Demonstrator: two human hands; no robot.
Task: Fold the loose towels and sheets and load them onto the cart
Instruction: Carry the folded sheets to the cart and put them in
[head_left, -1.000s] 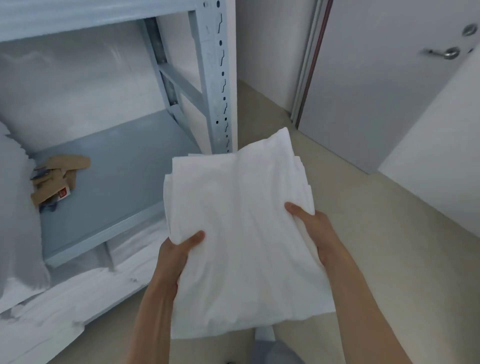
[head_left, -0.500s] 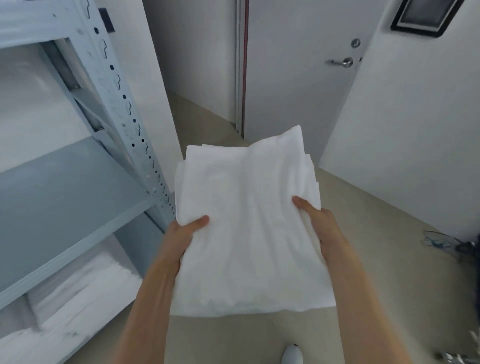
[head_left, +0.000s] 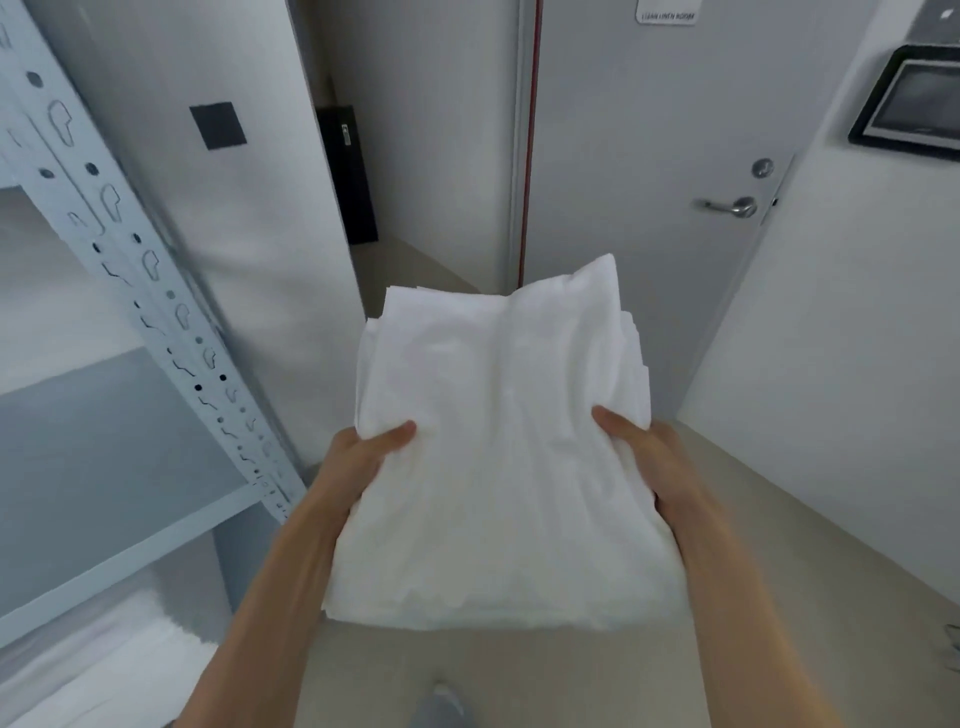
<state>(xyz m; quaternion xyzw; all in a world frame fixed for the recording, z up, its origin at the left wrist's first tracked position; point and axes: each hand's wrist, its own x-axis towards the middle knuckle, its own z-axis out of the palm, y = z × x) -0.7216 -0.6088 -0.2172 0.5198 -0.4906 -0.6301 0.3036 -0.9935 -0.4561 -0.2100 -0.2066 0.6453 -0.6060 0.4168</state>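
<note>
Folded white linens (head_left: 498, 467) between left hand (head_left: 363, 457) and right hand (head_left: 654, 457), thumbs on top.

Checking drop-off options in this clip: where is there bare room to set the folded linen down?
Both hands, left hand and right hand, grip the folded linen. The grey shelf behind the perforated upright shows bare. The beige floor beside the white wall is bare too. The lowest shelf is crowded with white linen. No cart shows.

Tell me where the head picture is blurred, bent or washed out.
Head view: the shelving upright bows with wide-angle distortion; the door sign is too soft to read; the folded white linen is washed out, with faint folds; soft, even light, no glare.
</note>
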